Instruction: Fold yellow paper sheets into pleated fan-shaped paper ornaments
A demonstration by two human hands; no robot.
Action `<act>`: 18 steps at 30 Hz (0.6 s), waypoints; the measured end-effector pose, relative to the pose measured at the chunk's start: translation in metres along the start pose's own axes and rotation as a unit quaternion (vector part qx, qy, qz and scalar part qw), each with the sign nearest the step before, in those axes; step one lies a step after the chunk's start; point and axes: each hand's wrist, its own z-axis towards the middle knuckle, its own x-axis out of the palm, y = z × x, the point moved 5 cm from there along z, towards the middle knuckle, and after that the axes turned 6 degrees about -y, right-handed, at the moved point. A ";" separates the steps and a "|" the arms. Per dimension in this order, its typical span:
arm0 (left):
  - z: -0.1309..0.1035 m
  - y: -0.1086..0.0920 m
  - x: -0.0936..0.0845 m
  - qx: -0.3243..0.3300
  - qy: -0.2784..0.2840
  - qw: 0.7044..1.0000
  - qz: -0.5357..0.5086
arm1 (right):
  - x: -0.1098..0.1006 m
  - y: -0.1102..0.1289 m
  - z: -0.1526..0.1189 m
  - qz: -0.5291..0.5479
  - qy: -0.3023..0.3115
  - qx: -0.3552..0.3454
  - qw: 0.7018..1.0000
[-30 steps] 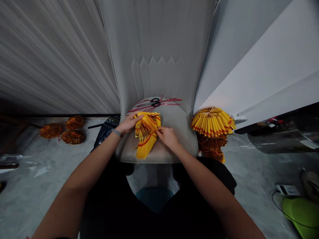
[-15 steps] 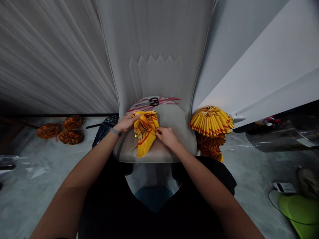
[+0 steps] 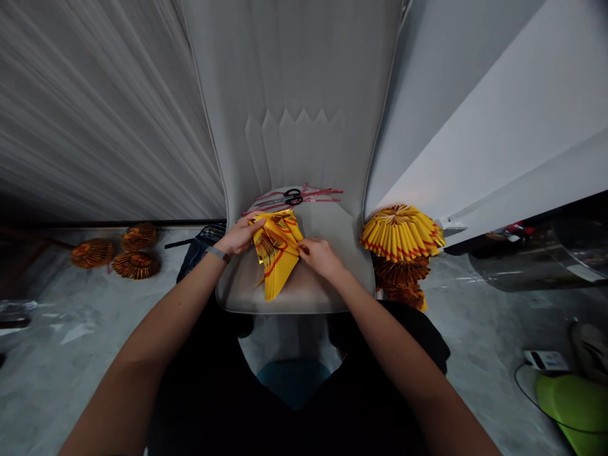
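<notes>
Over the chair's seat [image 3: 327, 291] I hold a bundle of folded yellow paper [image 3: 282, 269] with red stripes and gold pleats. My left hand [image 3: 239, 237], with a grey band at the wrist, is closed on its upper left side, thumb on top. My right hand [image 3: 319, 254] pinches the paper's right edge between thumb and fingers. Just beyond the bundle, black-handled scissors [image 3: 293, 197] lie among thin pink-red strips [image 3: 327, 192] at the back of the seat.
To the right stands a stack of yellow pleated paper rosettes [image 3: 401, 234]. Several similar orange-gold rosettes [image 3: 137, 264] rest on the floor at left. A dark bag [image 3: 197, 250] leans beside the chair. Lower right are a green object [image 3: 574, 405] and a white power strip [image 3: 546, 360].
The paper's folds have shifted slightly, and its lower flap has swung a little to the right. Both hands keep their hold in nearly the same place.
</notes>
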 end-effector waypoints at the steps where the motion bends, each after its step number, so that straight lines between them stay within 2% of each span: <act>1: 0.000 0.000 -0.001 -0.001 -0.003 1.000 -0.005 | -0.003 0.000 0.000 0.002 -0.001 -0.004 1.000; 6: 0.000 -0.011 -0.002 0.035 0.004 0.999 0.041 | -0.029 0.009 -0.005 0.042 -0.024 0.000 0.999; 10: -0.004 -0.025 0.007 0.081 0.055 0.986 0.136 | -0.056 0.021 -0.005 0.107 -0.084 -0.043 0.990; 12: -0.008 -0.031 0.014 0.096 0.083 0.975 0.182 | -0.057 0.022 -0.003 0.106 -0.058 -0.064 0.991; 16: -0.021 -0.046 0.029 0.135 0.125 0.953 0.242 | -0.048 0.017 0.002 0.068 0.051 -0.064 0.994; 18: -0.028 -0.055 0.037 0.164 0.141 0.939 0.266 | -0.048 0.016 0.003 0.041 0.047 -0.046 0.997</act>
